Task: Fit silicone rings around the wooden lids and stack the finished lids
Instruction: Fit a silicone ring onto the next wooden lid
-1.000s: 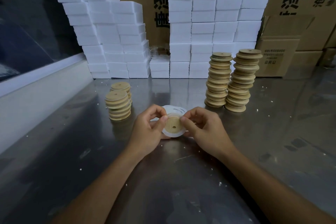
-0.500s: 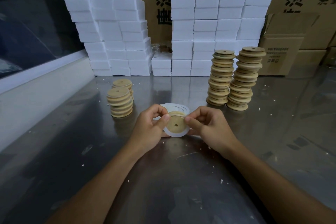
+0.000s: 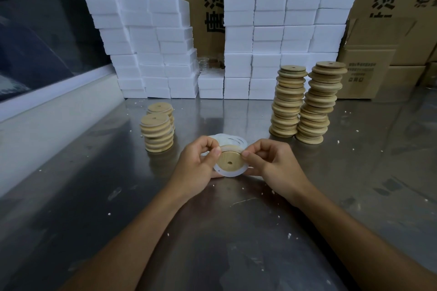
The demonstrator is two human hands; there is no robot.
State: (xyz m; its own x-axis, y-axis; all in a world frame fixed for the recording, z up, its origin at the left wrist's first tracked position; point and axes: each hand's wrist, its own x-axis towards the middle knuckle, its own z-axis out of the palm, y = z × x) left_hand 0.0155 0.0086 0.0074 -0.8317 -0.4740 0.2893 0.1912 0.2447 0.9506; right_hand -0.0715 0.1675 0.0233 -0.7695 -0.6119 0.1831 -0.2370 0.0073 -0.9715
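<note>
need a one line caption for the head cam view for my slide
Both hands, left and right, hold a wooden lid with a silicone ring around it, between stacks of lids on a steel table.

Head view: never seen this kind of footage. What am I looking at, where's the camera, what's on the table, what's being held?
No machine here: a person works bare-handed, filmed by a wide-angle camera on their head looking down. The left hand and right hand together hold a wooden lid with a white silicone ring around it. Spare rings lie just behind on the metal table. Two short lid stacks stand on the left, two tall ones on the right. White foam blocks and cardboard boxes fill the back.
</note>
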